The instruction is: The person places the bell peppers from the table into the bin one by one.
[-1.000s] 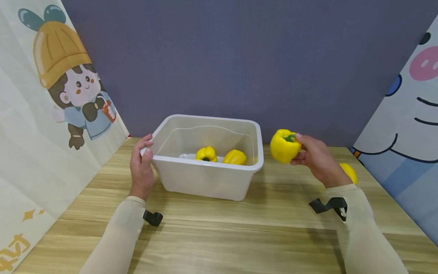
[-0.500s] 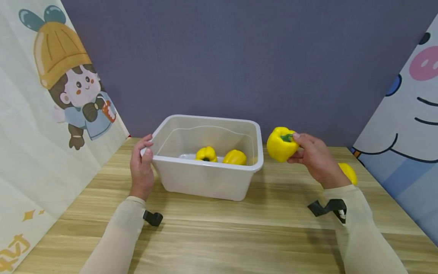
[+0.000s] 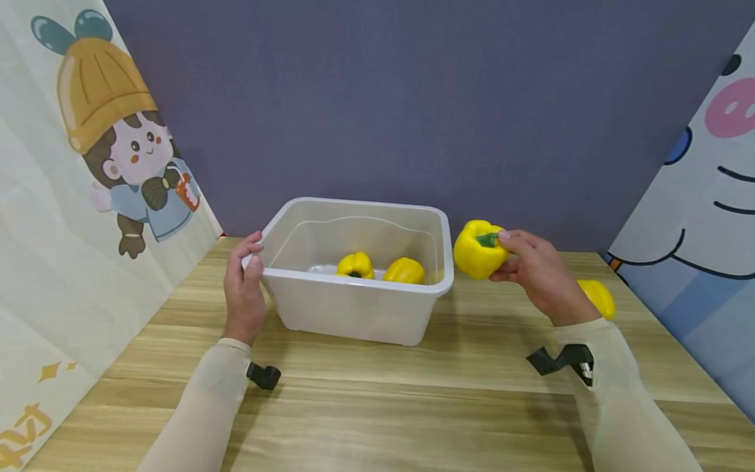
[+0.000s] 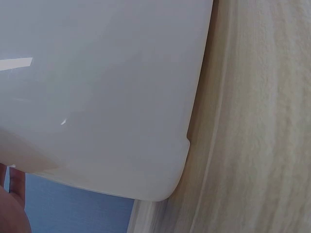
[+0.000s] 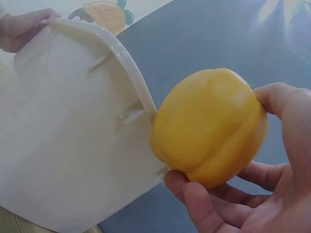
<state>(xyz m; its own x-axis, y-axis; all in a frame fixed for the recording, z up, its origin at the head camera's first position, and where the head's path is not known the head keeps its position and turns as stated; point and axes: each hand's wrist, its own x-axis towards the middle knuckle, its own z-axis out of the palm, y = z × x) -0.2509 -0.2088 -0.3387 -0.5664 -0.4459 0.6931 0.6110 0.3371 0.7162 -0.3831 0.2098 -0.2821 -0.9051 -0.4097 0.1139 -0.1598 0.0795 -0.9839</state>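
Note:
A yellow bell pepper [image 3: 479,252] with a green stem is held off the table in my right hand [image 3: 539,278], thumb near the stem and fingers beneath. It is just right of a white plastic bin [image 3: 348,308]; in the right wrist view the pepper [image 5: 209,126] overlaps the bin's rim, and contact cannot be told. My left hand [image 3: 244,288] grips the bin's left rim, fingers outside and thumb toward the front. Inside the bin lie two yellow bell peppers, one [image 3: 355,265] near the middle and another [image 3: 404,271] toward the right. The bin's wall [image 4: 107,97] fills much of the left wrist view.
Another yellow pepper [image 3: 598,298] lies on the wooden table [image 3: 377,406] at the right, partly hidden behind my right wrist. A dark grey-blue panel [image 3: 413,105] stands at the back. Printed cartoon sheets hang on both sides.
My right hand has moved slightly left with the pepper, bringing it closer to the bin's right rim. My left hand and the bin have stayed in place.

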